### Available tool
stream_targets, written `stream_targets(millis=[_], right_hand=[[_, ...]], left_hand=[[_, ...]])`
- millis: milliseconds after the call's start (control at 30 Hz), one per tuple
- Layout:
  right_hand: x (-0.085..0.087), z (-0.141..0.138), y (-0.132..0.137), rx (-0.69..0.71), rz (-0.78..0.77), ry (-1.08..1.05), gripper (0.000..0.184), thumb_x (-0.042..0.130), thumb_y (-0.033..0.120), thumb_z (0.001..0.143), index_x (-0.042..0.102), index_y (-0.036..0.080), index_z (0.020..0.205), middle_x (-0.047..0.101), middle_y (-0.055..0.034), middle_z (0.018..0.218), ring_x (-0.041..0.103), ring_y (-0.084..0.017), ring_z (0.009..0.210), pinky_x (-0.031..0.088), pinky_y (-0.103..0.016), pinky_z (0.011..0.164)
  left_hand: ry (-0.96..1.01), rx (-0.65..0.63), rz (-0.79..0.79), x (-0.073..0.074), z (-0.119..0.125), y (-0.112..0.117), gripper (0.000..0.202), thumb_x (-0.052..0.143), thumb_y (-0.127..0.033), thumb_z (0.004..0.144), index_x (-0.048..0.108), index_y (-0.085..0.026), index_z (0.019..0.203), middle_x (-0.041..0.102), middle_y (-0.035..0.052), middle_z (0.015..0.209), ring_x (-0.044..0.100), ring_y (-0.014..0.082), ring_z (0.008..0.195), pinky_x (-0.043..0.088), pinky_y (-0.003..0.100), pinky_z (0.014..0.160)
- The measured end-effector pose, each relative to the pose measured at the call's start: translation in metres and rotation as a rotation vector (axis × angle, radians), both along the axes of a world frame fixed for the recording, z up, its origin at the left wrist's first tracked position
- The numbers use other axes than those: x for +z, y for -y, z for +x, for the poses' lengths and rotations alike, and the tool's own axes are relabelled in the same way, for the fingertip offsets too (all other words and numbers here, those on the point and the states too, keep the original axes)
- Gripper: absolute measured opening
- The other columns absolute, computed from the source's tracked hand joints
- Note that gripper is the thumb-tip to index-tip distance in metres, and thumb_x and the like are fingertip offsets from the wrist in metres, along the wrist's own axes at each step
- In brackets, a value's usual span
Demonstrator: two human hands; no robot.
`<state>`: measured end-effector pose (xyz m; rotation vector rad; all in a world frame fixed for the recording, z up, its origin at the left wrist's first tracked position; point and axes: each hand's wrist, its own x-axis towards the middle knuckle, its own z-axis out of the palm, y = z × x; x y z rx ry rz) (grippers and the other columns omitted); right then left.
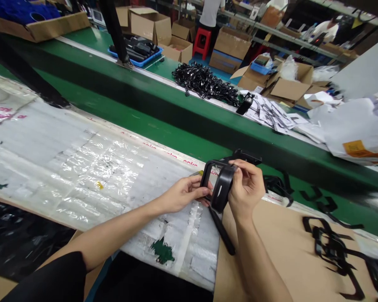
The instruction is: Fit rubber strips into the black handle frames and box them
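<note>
In the head view, my left hand pinches the near edge of a thin black rectangular frame. Its thumb and fingers are closed on the frame's side. My right hand grips a thicker black plastic housing with rounded corners and a small light mark on its side. Both black parts are held upright, side by side; whether they are joined I cannot tell. Below them a black rod-like handle slants down over the cardboard edge; its upper end is hidden behind the housing. Another black part lies just behind my right hand.
Loose black frames lie on a cardboard sheet at right. Beyond the plastic-covered bench runs a green conveyor. Past it are a pile of black cables, white leaflets and a blue tray. A dark post rises at left.
</note>
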<state>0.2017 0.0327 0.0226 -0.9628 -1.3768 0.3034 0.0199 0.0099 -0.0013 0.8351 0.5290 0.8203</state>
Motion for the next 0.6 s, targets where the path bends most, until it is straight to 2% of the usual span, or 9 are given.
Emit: stream_targets(millis=[100, 233, 333, 433, 533, 600], right_hand=[[0.004, 0.001, 0.001, 0.035, 0.011, 0.03, 0.014, 0.067, 0.015, 0.1, 0.074, 0.025, 0.105, 0.075, -0.0041, 0.101, 0.074, -0.022, 0.096, 0.059, -0.043, 0.09], [0.014, 0.002, 0.006, 0.05, 0.025, 0.072, 0.02, 0.066, 0.011, 0.099, 0.075, 0.027, 0.106, 0.075, -0.0039, 0.101, 0.072, -0.022, 0.097, 0.058, -0.042, 0.089], [0.023, 0.001, 0.013, 0.053, 0.047, 0.123, 0.022, 0.067, 0.01, 0.098, 0.075, 0.029, 0.108, 0.075, -0.0044, 0.101, 0.072, -0.024, 0.098, 0.059, -0.044, 0.088], [0.029, -0.003, 0.022, 0.079, 0.066, 0.172, 0.024, 0.07, 0.01, 0.096, 0.075, 0.03, 0.109, 0.075, -0.0043, 0.101, 0.073, -0.024, 0.095, 0.061, -0.045, 0.084], [0.032, -0.007, 0.028, 0.132, 0.064, 0.23, 0.026, 0.073, 0.01, 0.094, 0.075, 0.03, 0.11, 0.075, -0.0038, 0.102, 0.073, -0.024, 0.093, 0.062, -0.044, 0.081], [0.032, -0.008, 0.029, 0.158, 0.067, 0.243, 0.028, 0.073, 0.007, 0.094, 0.075, 0.029, 0.111, 0.075, -0.0041, 0.103, 0.073, -0.023, 0.094, 0.062, -0.043, 0.082]], left_hand=[[0.031, -0.04, 0.001, 0.0, -0.002, -0.001, 0.046, 0.084, -0.05, 0.085, 0.073, -0.016, 0.114, 0.078, 0.0108, 0.104, 0.075, 0.0205, 0.089, 0.06, 0.03, 0.08], [0.025, -0.109, 0.074, 0.01, -0.008, -0.004, 0.045, 0.081, -0.053, 0.086, 0.077, -0.017, 0.113, 0.078, 0.0115, 0.101, 0.074, 0.0204, 0.088, 0.059, 0.03, 0.081], [-0.071, -0.062, 0.193, 0.012, -0.011, -0.003, 0.034, 0.076, -0.048, 0.092, 0.079, -0.017, 0.105, 0.078, 0.0114, 0.102, 0.073, 0.0215, 0.09, 0.058, 0.031, 0.084], [-0.198, 0.029, 0.272, -0.001, -0.009, 0.0, 0.026, 0.073, -0.039, 0.095, 0.08, -0.018, 0.107, 0.078, 0.0107, 0.106, 0.072, 0.0236, 0.096, 0.058, 0.033, 0.088], [-0.322, 0.137, 0.245, -0.02, -0.006, 0.002, 0.027, 0.072, -0.039, 0.095, 0.079, -0.018, 0.111, 0.079, 0.0097, 0.108, 0.072, 0.0256, 0.098, 0.057, 0.034, 0.088], [-0.378, 0.163, 0.232, -0.027, -0.005, 0.003, 0.028, 0.072, -0.04, 0.095, 0.079, -0.018, 0.109, 0.079, 0.0095, 0.107, 0.071, 0.0265, 0.099, 0.056, 0.034, 0.086]])
